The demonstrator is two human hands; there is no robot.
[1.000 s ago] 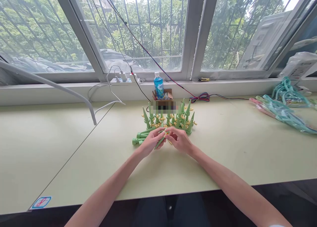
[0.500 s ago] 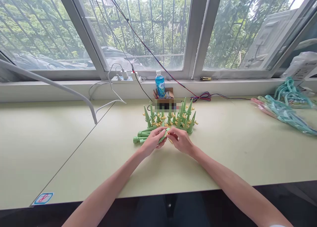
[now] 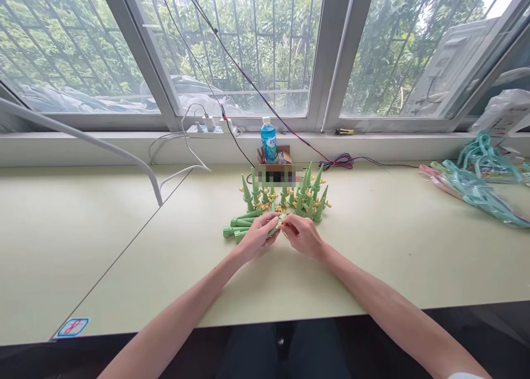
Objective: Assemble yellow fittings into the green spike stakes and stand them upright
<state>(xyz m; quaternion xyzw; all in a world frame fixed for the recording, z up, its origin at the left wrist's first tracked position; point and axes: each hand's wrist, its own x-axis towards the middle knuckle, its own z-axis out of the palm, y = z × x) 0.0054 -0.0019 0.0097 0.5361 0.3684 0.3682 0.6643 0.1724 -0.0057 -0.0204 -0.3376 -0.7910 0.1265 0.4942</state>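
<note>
My left hand (image 3: 259, 231) is closed around a green plastic plant watering spike (image 3: 273, 231), held at a tilt just above the table. Against the spike's upper end, the thumb and fingers of my right hand (image 3: 304, 235) pinch a small yellow valve (image 3: 282, 223). Whether the valve sits in the spike's hole is hard to see behind the fingertips. Beyond my hands, several green watering spikes (image 3: 318, 208) with yellow valves stand point up. Several more spikes (image 3: 236, 231) lie on their sides left of my left hand, and loose yellow valves (image 3: 282, 208) are among the upright ones.
A blue bottle (image 3: 269, 143) and a small cardboard box (image 3: 285, 157) stand by the window ledge. Bundled wire (image 3: 342, 161) lies on the table (image 3: 393, 241) behind the spikes. Bagged teal hangers (image 3: 482, 188) are at the right, and a thick white cable (image 3: 124, 151) crosses the left.
Both hands stay almost in place on the spike and valve, with only slight finger movement. The view has shifted a little.
</note>
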